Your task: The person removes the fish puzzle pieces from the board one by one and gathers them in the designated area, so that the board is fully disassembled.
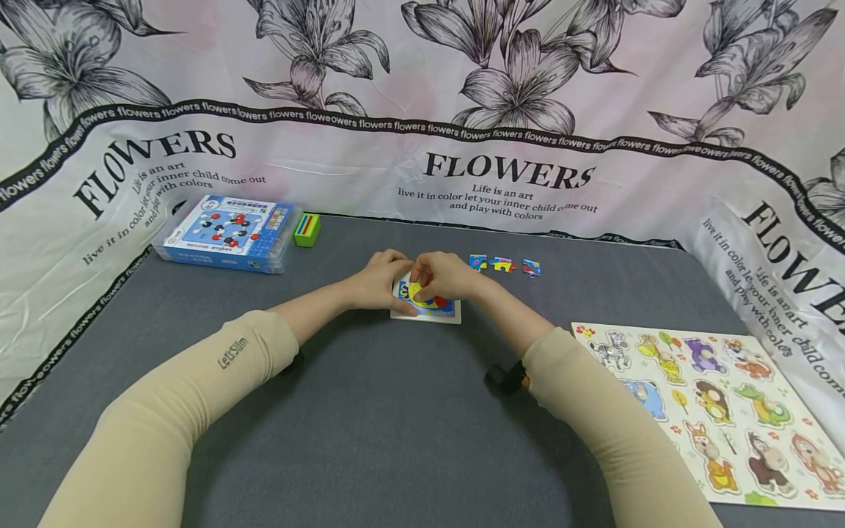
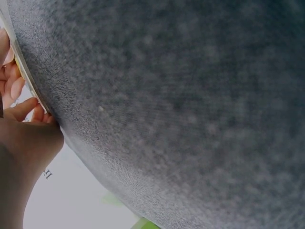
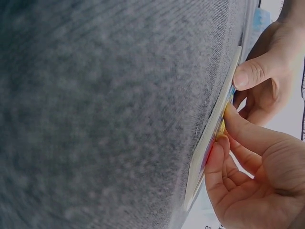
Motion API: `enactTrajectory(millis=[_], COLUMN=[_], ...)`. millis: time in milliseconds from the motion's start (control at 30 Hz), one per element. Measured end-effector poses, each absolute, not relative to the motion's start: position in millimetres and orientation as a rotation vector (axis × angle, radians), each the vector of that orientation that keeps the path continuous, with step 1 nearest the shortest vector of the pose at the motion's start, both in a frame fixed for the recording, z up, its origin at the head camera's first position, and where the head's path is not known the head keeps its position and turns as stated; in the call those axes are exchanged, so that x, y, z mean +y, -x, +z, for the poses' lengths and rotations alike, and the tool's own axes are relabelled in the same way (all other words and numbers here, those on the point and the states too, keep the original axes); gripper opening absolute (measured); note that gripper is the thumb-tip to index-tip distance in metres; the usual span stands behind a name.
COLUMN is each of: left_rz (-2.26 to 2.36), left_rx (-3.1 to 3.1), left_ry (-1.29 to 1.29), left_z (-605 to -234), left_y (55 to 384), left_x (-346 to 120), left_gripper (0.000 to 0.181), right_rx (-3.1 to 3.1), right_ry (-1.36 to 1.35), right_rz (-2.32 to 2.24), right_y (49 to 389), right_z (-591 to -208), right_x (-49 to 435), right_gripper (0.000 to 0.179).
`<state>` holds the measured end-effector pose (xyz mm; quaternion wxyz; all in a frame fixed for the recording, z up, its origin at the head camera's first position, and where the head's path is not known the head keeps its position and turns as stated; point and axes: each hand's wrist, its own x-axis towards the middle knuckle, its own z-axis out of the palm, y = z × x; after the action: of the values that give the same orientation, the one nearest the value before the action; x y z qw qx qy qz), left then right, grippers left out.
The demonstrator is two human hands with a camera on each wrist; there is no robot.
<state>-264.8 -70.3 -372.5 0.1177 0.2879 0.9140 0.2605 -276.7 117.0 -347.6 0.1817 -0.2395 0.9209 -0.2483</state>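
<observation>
Left hand [image 1: 379, 282], spread wide, grips the puzzle board [image 1: 425, 318]; right hand [image 1: 445, 275] pinches a yellow piece [image 1: 414, 289] at its middle, best kept level!

The left arm [image 1: 198, 389] and right arm [image 1: 594, 411] slant inward, bringing the hands close together toward the far edge of the tabletop [image 1: 396, 440]. The left hand [image 1: 379, 282] grips, its thumb [image 3: 255, 71] stretched nearly straight; the right hand [image 1: 445, 273] pinches between thumb [image 3: 243, 125] and bent fingers [image 3: 217, 160].

Puzzle tray [image 1: 436, 320] partly behind left hand [image 1: 378, 282], right hand [image 1: 449, 275]; animal board [image 1: 742, 444] cropped.
</observation>
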Motion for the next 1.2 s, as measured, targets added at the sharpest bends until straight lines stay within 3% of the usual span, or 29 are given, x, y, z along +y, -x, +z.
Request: enactTrajectory(millis=[667, 1033, 1200], left_rz=[0.824, 0.833, 0.825], left_rx=[2.658, 2.660, 2.662], left_ry=[-0.830, -0.843, -0.854], left_z=[-377, -376, -376], left_y=[268, 267, 267], left_x=[-73, -73, -74], left_gripper=[0.079, 0.079, 0.078], right_rx=[2.614, 2.656, 2.635], right_ry=[0.712, 0.700, 0.660], right_rz=[-0.731, -0.729, -0.799], right_y=[276, 276, 277], right_z=[-346, -344, -339], right_x=[116, 113, 115], right_gripper=[0.030, 0.014, 0.016])
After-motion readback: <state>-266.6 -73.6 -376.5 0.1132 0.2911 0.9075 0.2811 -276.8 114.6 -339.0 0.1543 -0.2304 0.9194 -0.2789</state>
